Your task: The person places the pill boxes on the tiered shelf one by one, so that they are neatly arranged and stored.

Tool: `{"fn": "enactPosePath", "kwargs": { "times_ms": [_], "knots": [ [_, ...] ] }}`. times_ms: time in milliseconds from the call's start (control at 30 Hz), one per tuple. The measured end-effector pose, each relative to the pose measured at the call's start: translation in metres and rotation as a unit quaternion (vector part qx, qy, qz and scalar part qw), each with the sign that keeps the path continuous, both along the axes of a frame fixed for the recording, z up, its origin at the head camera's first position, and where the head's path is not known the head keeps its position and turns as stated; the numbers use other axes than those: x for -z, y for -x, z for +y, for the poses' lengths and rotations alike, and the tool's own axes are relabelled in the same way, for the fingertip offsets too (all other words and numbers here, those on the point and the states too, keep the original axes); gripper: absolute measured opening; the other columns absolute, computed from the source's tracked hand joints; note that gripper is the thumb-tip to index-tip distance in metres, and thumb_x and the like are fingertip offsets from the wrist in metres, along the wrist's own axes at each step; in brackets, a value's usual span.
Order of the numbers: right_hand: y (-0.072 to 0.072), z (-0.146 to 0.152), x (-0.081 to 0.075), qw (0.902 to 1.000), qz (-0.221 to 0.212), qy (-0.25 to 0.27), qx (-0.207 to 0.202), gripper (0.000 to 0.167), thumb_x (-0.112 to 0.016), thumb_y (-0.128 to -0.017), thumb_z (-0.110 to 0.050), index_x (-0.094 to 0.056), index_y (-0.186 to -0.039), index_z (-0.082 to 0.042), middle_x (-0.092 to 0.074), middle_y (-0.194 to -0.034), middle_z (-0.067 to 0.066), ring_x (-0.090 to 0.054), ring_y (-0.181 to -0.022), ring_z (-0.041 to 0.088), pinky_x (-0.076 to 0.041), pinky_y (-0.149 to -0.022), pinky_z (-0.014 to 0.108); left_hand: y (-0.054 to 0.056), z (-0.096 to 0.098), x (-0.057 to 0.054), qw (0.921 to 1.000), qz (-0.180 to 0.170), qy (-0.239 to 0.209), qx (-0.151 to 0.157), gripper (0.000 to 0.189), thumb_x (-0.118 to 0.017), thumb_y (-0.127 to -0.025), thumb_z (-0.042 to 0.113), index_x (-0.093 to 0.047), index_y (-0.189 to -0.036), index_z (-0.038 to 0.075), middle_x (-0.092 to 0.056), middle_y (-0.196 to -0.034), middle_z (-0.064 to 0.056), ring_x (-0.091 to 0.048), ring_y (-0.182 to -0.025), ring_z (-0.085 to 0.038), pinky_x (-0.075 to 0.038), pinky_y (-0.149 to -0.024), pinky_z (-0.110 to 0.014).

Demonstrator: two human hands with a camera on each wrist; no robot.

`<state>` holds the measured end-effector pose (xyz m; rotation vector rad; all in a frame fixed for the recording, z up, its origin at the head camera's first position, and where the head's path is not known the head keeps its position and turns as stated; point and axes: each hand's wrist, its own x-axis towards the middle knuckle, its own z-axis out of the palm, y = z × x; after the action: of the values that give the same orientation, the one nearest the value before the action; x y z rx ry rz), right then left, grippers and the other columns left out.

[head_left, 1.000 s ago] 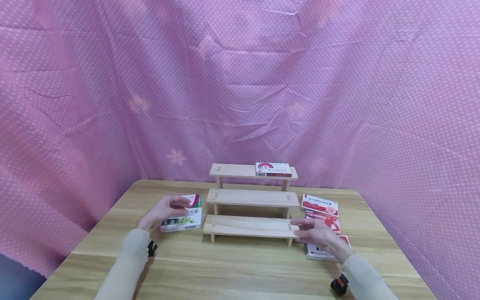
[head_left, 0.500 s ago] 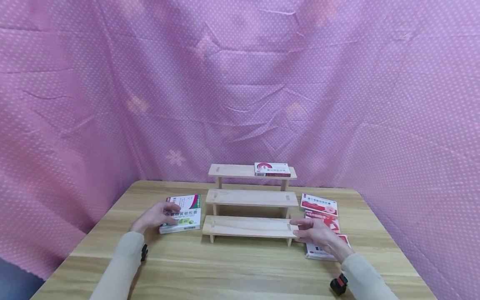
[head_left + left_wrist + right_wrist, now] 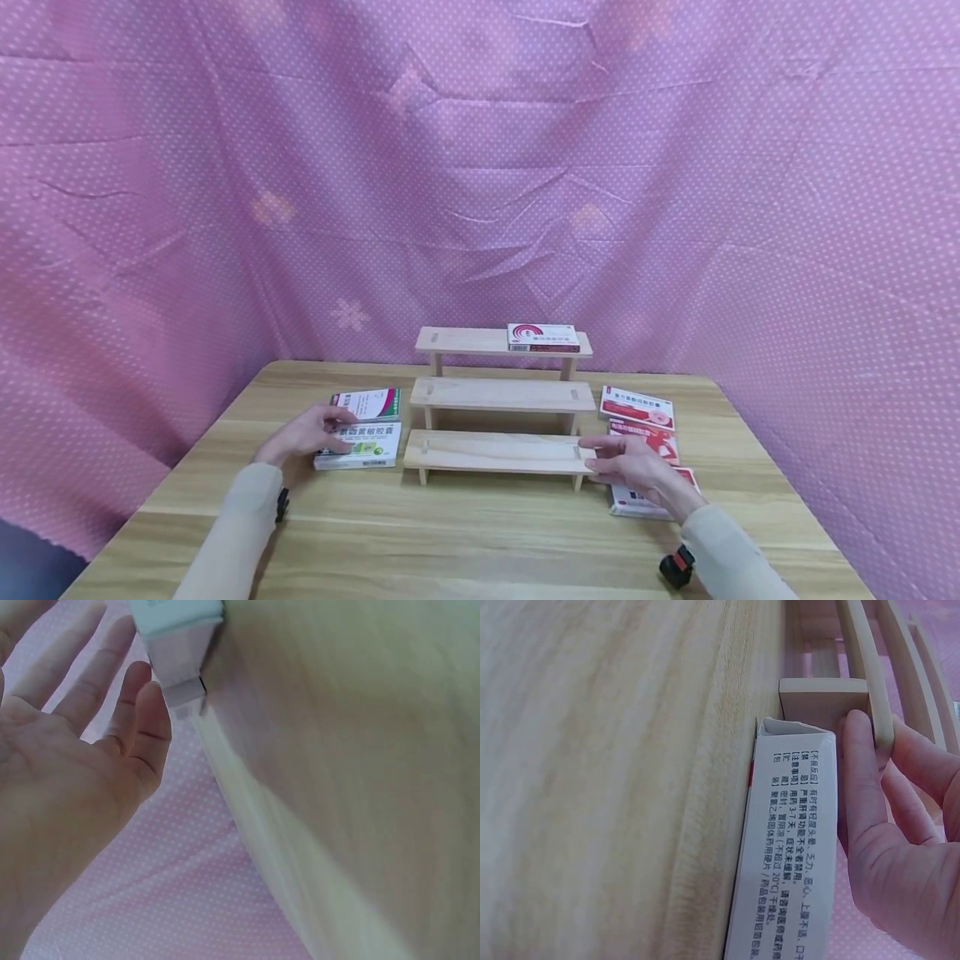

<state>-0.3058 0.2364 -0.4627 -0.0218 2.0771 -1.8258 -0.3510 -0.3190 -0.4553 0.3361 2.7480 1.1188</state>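
In the head view, my left hand (image 3: 311, 432) rests over the left end of a white and green medicine box (image 3: 371, 442). Its fingers look loosely extended in the left wrist view, near the end of a box (image 3: 180, 645); the contact itself is partly hidden. Just behind lies a white medicine box with a pink and green end (image 3: 375, 403). My right hand (image 3: 637, 468) pinches the right end of the lowest board of a three-step wooden display stand (image 3: 491, 452). The right wrist view shows the thumb (image 3: 862, 765) under that board (image 3: 870, 667), with fingers on its other side.
A red and white medicine box (image 3: 543, 336) lies on the stand's top step. Right of the stand are a white and red box (image 3: 637, 406), a red box (image 3: 663, 446) and a white box (image 3: 637, 504) partly under my right hand. A pink dotted cloth (image 3: 480, 208) hangs behind the table (image 3: 450, 550).
My left hand has moved left and lowered onto the white and green medicine box. That box has slid slightly toward me, away from the one behind. My right hand stays at the stand.
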Motion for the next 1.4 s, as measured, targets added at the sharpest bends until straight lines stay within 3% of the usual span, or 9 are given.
{"fn": "enactPosePath", "kwargs": {
  "times_ms": [167, 400, 533, 700, 833, 967, 1100, 1267, 1400],
  "knots": [
    [0.000, -0.001, -0.002, 1.0000, -0.002, 0.006, 0.008, 0.046, -0.066, -0.090, -0.003, -0.056, -0.134, 0.001, -0.041, -0.148, 0.027, -0.066, -0.100, 0.019, -0.058, -0.092, 0.039, -0.005, -0.007, 0.001, 0.9997, -0.015, 0.017, -0.006, 0.055, -0.084, -0.073, 0.019, -0.065, -0.123, 0.006, -0.053, -0.136, -0.024, -0.050, -0.118, -0.038, -0.042, -0.100, -0.059],
    [-0.001, 0.000, -0.002, 1.0000, 0.001, 0.004, 0.007, 0.047, -0.067, -0.089, -0.003, -0.056, -0.134, 0.001, -0.049, -0.138, 0.023, -0.064, -0.100, 0.018, -0.058, -0.091, 0.038, -0.008, -0.015, 0.005, 0.9973, -0.004, 0.065, 0.033, 0.081, -0.089, -0.065, 0.026, -0.055, -0.137, 0.008, -0.050, -0.139, -0.024, -0.048, -0.121, -0.037, -0.038, -0.104, -0.063],
    [-0.001, 0.000, -0.003, 0.9999, -0.002, -0.001, 0.015, 0.045, -0.067, -0.088, -0.003, -0.058, -0.132, 0.001, -0.053, -0.133, 0.020, -0.065, -0.100, 0.019, -0.058, -0.091, 0.037, -0.009, -0.012, 0.005, 0.9972, -0.026, 0.067, 0.022, 0.093, -0.092, -0.061, 0.022, -0.048, -0.141, 0.007, -0.045, -0.142, -0.025, -0.045, -0.122, -0.035, -0.035, -0.106, -0.060],
    [-0.002, 0.000, -0.004, 0.9999, -0.006, -0.004, 0.012, 0.046, -0.067, -0.088, -0.004, -0.057, -0.133, 0.000, -0.050, -0.139, 0.023, -0.065, -0.100, 0.018, -0.058, -0.092, 0.038, -0.009, -0.009, 0.002, 0.9971, -0.033, 0.067, 0.011, 0.093, -0.090, -0.061, 0.020, -0.047, -0.142, 0.004, -0.043, -0.143, -0.028, -0.043, -0.125, -0.039, -0.031, -0.109, -0.064],
    [-0.002, -0.001, -0.004, 0.9999, -0.009, -0.003, 0.013, 0.045, -0.067, -0.089, -0.004, -0.057, -0.133, -0.001, -0.048, -0.143, 0.024, -0.067, -0.099, 0.018, -0.058, -0.092, 0.037, -0.010, -0.008, -0.006, 0.9981, -0.034, 0.050, 0.011, 0.095, -0.088, -0.064, 0.023, -0.042, -0.145, 0.003, -0.041, -0.144, -0.029, -0.044, -0.125, -0.038, -0.034, -0.107, -0.063],
    [-0.002, -0.002, -0.004, 0.9998, -0.008, -0.009, 0.019, 0.045, -0.068, -0.088, -0.004, -0.059, -0.132, -0.001, -0.051, -0.136, 0.023, -0.065, -0.101, 0.020, -0.058, -0.091, 0.037, -0.009, -0.007, -0.020, 0.9996, -0.012, 0.016, 0.021, 0.094, -0.086, -0.067, 0.021, -0.040, -0.145, -0.002, -0.046, -0.140, -0.028, -0.050, -0.116, -0.033, -0.044, -0.099, -0.045],
    [-0.002, -0.003, -0.004, 0.9996, -0.007, -0.013, 0.025, 0.043, -0.068, -0.088, -0.003, -0.060, -0.130, -0.002, -0.054, -0.129, 0.019, -0.064, -0.102, 0.020, -0.058, -0.091, 0.037, -0.007, -0.007, -0.034, 0.9994, 0.011, -0.014, 0.029, 0.089, -0.084, -0.069, 0.017, -0.041, -0.143, -0.004, -0.055, -0.129, -0.024, -0.055, -0.109, -0.029, -0.046, -0.090, -0.031],
    [-0.003, -0.002, -0.004, 0.9997, -0.002, -0.011, 0.023, 0.044, -0.066, -0.088, -0.001, -0.059, -0.131, 0.000, -0.054, -0.128, 0.020, -0.064, -0.100, 0.019, -0.058, -0.091, 0.038, -0.006, -0.005, -0.044, 0.9986, 0.017, -0.048, 0.016, 0.085, -0.083, -0.070, 0.017, -0.043, -0.144, 0.003, -0.059, -0.121, -0.017, -0.057, -0.102, -0.026, -0.048, -0.086, -0.032],
    [-0.002, -0.002, -0.003, 0.9997, -0.006, -0.010, 0.020, 0.044, -0.067, -0.088, -0.002, -0.059, -0.131, 0.000, -0.055, -0.128, 0.018, -0.064, -0.099, 0.018, -0.058, -0.091, 0.038, -0.006, -0.007, -0.049, 0.9980, 0.031, -0.051, 0.018, 0.087, -0.083, -0.072, 0.020, -0.040, -0.146, 0.003, -0.054, -0.128, -0.020, -0.055, -0.107, -0.028, -0.048, -0.088, -0.033]
  ]
}}
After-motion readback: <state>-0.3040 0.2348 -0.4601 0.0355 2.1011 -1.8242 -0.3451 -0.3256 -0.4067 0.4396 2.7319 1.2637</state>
